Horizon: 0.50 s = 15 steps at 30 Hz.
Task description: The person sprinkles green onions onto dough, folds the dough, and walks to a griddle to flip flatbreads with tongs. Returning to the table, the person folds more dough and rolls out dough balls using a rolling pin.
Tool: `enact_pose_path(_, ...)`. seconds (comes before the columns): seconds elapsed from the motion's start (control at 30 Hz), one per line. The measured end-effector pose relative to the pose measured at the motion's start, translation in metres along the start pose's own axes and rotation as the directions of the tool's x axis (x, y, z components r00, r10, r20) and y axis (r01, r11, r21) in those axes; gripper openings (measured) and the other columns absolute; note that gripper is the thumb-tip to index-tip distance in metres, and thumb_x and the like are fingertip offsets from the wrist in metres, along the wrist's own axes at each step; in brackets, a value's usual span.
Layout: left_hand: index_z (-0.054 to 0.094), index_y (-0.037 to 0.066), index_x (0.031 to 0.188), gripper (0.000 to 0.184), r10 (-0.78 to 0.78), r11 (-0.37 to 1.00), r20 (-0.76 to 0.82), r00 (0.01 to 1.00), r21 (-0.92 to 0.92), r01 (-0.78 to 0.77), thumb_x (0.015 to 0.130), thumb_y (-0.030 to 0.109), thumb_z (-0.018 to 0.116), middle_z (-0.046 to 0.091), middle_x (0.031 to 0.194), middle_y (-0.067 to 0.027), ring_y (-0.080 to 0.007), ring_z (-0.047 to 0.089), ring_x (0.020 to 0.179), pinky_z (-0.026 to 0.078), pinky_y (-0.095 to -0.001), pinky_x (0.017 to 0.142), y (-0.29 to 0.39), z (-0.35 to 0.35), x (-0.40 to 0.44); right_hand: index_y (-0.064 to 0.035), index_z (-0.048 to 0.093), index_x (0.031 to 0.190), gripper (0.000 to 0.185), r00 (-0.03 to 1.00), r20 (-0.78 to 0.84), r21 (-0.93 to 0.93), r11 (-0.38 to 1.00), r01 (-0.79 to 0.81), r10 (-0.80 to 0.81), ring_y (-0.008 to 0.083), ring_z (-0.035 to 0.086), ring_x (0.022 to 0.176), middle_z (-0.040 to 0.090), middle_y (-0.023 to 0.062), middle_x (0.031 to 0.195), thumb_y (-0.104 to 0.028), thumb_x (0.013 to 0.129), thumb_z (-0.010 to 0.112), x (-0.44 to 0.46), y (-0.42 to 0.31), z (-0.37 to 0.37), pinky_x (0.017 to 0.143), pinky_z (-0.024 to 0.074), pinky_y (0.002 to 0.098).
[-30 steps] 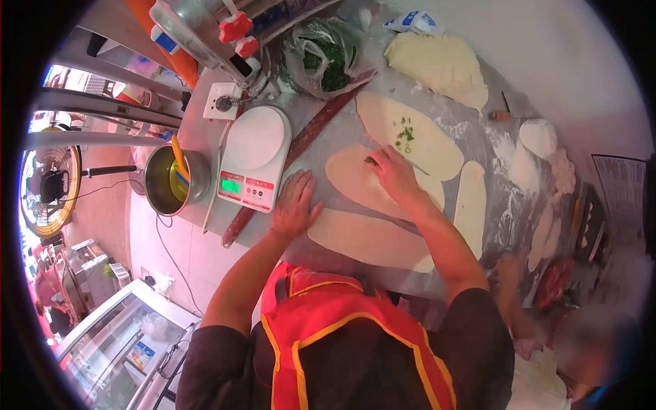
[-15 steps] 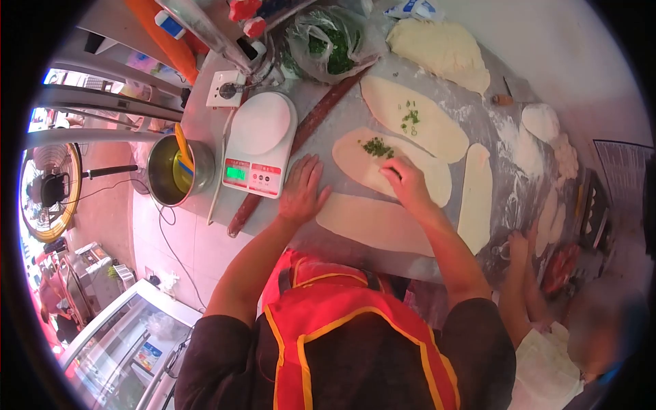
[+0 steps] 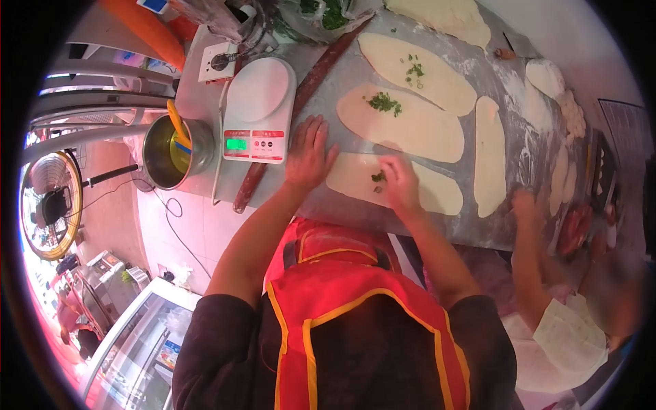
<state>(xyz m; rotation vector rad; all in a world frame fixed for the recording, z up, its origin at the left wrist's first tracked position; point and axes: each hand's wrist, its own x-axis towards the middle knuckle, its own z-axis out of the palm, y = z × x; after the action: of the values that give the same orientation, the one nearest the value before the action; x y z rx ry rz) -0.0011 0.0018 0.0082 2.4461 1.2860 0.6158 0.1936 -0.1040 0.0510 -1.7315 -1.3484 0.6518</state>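
My left hand (image 3: 311, 154) lies flat on the grey worktop beside the white kitchen scale (image 3: 263, 89), fingers stretched out and holding nothing. My right hand (image 3: 402, 183) is over the nearest flat dough sheet (image 3: 437, 190), its fingers bunched together around chopped scallions. A few green scallion bits (image 3: 378, 178) show at the fingertips. Beyond it, the middle dough sheet (image 3: 424, 133) carries a small heap of chopped scallions (image 3: 384, 103). The farther dough sheet (image 3: 437, 85) has a looser scatter of them. On the right, a narrow dough strip (image 3: 489, 157) is plain.
A long dark red rod (image 3: 321, 76) runs diagonally behind the scale. To the left stands a metal pot (image 3: 199, 154) with an orange-handled tool. At the back are a plastic bag of greens (image 3: 335, 14) and a large dough piece (image 3: 444, 19). A co-worker's hand (image 3: 525, 201) is at right.
My right hand has moved from the middle dough sheet toward me, over the nearest one, where scallion bits now show. My left hand stays flat by the scale. The camera view has shifted.
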Motion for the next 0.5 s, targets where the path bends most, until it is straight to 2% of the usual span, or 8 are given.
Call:
enact_pose_path(0.03,0.047,0.003,0.128,0.052,0.010,1.000,-0.007,1.000,0.001,-0.010,0.084,0.024,0.065,0.045,0.138,-0.0135,-0.0341,0.039,0.131,0.035,-0.0462,0.107,0.000,0.001,0.000,-0.0023,0.061,0.095,0.008,0.976,-0.029,0.147,0.966,-0.211,0.217,0.0203,0.060,0.077,0.060,0.0060,0.082,-0.006,0.088,0.060,0.000,-0.003,-0.004,0.069,0.0482,0.0338)
enact_pose_path(0.07,0.047,0.002,0.127,0.052,0.021,1.000,-0.015,1.000,0.003,-0.021,0.083,0.024,0.066,0.046,0.137,-0.0147,-0.0348,0.040,0.130,0.035,-0.0464,0.108,0.000,0.001,0.001,-0.0022,0.062,0.101,0.013,0.948,0.013,0.199,0.928,-0.314,0.318,0.0137,0.055,0.073,0.059,0.0045,0.081,-0.011,0.092,0.058,0.000,0.003,-0.013,0.068,0.0454,0.0279)
enact_pose_path(0.1,0.048,0.001,0.126,0.053,0.031,1.000,-0.022,0.999,0.005,-0.030,0.083,0.025,0.066,0.047,0.135,-0.0160,-0.0355,0.041,0.129,0.034,-0.0466,0.108,0.000,0.000,0.000,-0.0026,0.062,0.101,0.013,0.904,0.039,0.414,0.816,-0.403,0.426,0.0124,0.055,0.072,0.059,0.0035,0.081,-0.011,0.093,0.058,-0.001,0.011,-0.020,0.066,0.0452,0.0266)
enact_pose_path(0.17,0.048,0.001,0.126,0.052,0.013,1.000,-0.012,1.000,-0.008,-0.013,0.083,0.024,0.066,0.047,0.135,-0.0160,-0.0359,0.041,0.129,0.034,-0.0467,0.109,-0.002,0.002,0.000,-0.0033,0.062,0.100,0.012,0.795,0.152,0.758,0.447,-0.475,0.588,0.0098,0.054,0.070,0.060,0.0014,0.082,-0.013,0.095,0.057,0.000,0.030,-0.035,0.063,0.0447,0.0241)
enact_pose_path(0.2,0.048,0.001,0.126,0.051,0.008,1.000,-0.008,1.000,-0.017,-0.008,0.083,0.024,0.066,0.047,0.135,-0.0161,-0.0361,0.041,0.129,0.034,-0.0468,0.109,-0.002,0.003,0.000,-0.0049,0.062,0.099,0.011,0.766,0.187,0.823,0.328,-0.464,0.615,0.0081,0.054,0.068,0.060,0.0008,0.082,-0.014,0.097,0.055,0.005,0.031,-0.051,0.060,0.0434,0.0206)
enact_pose_path(0.4,0.047,0.002,0.127,0.051,0.009,1.000,0.016,1.000,0.007,-0.009,0.085,0.024,0.064,0.046,0.136,-0.0162,-0.0365,0.039,0.131,0.033,-0.0473,0.109,-0.008,0.011,-0.002,-0.0048,0.063,0.097,0.010,0.732,-0.083,0.848,0.434,-0.304,0.676,0.0092,0.055,0.069,0.060,0.0018,0.083,-0.013,0.095,0.057,0.039,0.067,-0.135,0.061,0.0437,0.0218)
enact_pose_path(0.5,0.047,0.002,0.128,0.051,0.021,1.000,0.012,1.000,0.009,-0.021,0.085,0.022,0.065,0.045,0.136,-0.0164,-0.0365,0.038,0.131,0.033,-0.0475,0.109,-0.007,0.014,-0.002,-0.0039,0.065,0.096,0.010,0.721,-0.471,0.528,0.817,-0.232,0.509,0.0091,0.054,0.072,0.061,0.0025,0.085,-0.011,0.094,0.057,0.065,0.120,-0.171,0.064,0.0433,0.0238)
